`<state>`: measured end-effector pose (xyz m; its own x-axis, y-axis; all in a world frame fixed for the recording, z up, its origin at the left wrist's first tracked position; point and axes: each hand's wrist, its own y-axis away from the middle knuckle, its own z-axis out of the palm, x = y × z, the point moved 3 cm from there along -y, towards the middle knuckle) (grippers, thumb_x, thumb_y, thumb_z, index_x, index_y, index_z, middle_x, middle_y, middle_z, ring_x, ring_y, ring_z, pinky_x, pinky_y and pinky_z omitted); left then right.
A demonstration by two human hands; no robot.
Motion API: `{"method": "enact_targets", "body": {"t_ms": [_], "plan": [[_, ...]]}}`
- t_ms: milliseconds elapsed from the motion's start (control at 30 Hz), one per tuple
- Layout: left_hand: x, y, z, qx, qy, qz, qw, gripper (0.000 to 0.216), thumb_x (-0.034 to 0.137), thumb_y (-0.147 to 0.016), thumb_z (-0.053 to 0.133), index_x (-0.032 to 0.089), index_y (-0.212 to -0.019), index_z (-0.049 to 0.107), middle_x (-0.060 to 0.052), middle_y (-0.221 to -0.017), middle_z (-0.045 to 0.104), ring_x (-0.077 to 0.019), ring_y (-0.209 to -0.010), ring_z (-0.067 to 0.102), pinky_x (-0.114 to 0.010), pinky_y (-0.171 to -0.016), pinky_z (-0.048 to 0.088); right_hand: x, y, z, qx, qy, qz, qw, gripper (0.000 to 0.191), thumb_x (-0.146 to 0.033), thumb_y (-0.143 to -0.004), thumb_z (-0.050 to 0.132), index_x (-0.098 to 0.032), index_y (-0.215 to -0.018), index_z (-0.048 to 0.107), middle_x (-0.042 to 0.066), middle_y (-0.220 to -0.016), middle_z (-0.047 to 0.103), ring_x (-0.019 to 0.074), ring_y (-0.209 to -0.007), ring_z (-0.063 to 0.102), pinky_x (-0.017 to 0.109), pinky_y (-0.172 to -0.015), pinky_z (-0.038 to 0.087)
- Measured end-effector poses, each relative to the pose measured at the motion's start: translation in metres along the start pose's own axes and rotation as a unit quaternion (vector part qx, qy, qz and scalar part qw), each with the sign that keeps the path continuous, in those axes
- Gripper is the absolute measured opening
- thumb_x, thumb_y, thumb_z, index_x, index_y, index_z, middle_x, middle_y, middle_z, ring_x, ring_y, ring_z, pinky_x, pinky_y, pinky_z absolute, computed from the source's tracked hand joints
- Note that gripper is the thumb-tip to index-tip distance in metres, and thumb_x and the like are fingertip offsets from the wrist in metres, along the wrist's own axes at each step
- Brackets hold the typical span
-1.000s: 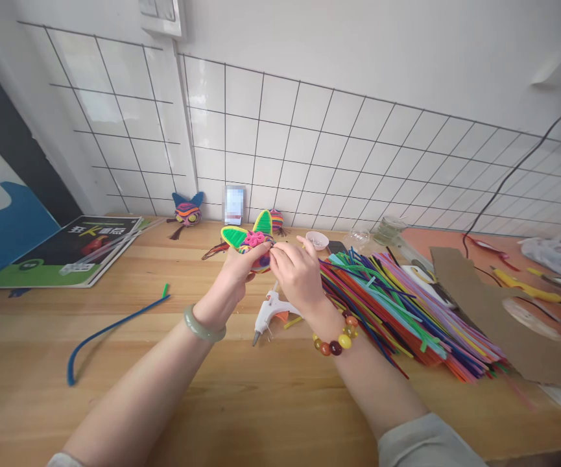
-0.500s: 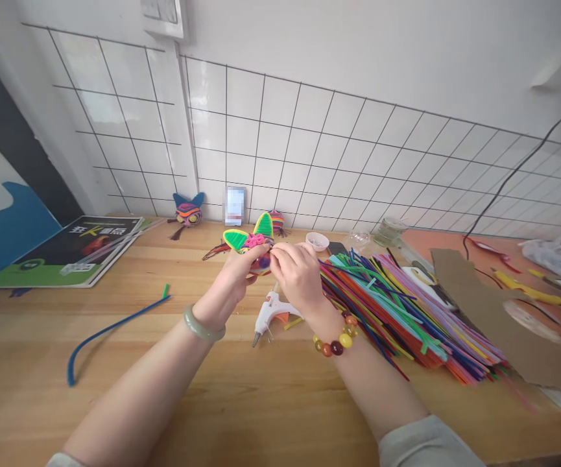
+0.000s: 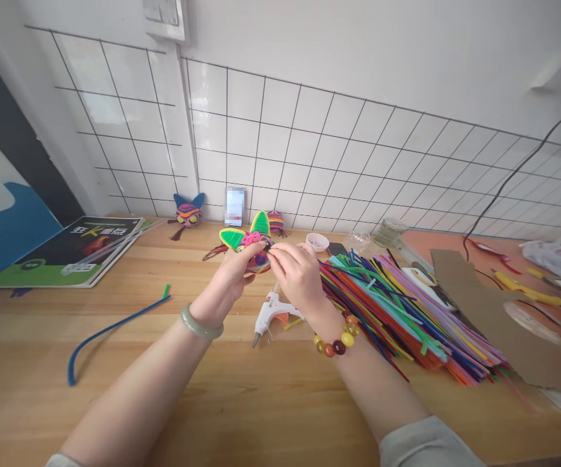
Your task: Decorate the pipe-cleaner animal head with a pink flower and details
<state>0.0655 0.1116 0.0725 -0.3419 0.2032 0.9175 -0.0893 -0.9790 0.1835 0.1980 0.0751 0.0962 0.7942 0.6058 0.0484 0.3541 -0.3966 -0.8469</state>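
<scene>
Together, two hands (image 3: 234, 275) (image 3: 298, 275) hold one figure (image 3: 259, 263); two green ears (image 3: 232, 238) (image 3: 260, 223).

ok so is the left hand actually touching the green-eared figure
Touching. The head view shows the left hand gripping the green-eared figure, its thumb lying across the front with no gap.

Multicoloured figure (image 3: 259, 263) is being held between left hand (image 3: 231, 275) and right hand (image 3: 300, 275), its body partly covered. Two green, yellow-edged ears (image 3: 261, 222) are splaying upward; a looped pink ornament (image 3: 251, 239) is sitting between their bases.
</scene>
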Motion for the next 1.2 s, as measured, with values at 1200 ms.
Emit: {"method": "enact_targets", "body": {"t_ms": [1200], "plan": [[0.008, -0.007, -0.011, 0.019, 0.142, -0.097, 0.985, 0.034, 0.045, -0.064, 0.08, 0.024, -0.086, 0.064, 0.0, -0.079, 0.068, -0.0149, -0.062, 0.061, -0.027, -0.054, 0.043, 0.049, 0.005, 0.009, -0.047, -0.068, 0.153, 0.985, 0.025, -0.022, -0.091, 0.052, -0.02, -0.066, 0.055, 0.004, -0.072, 0.063, 0.0187, -0.07, 0.062, 0.031, -0.067, 0.046]]}}
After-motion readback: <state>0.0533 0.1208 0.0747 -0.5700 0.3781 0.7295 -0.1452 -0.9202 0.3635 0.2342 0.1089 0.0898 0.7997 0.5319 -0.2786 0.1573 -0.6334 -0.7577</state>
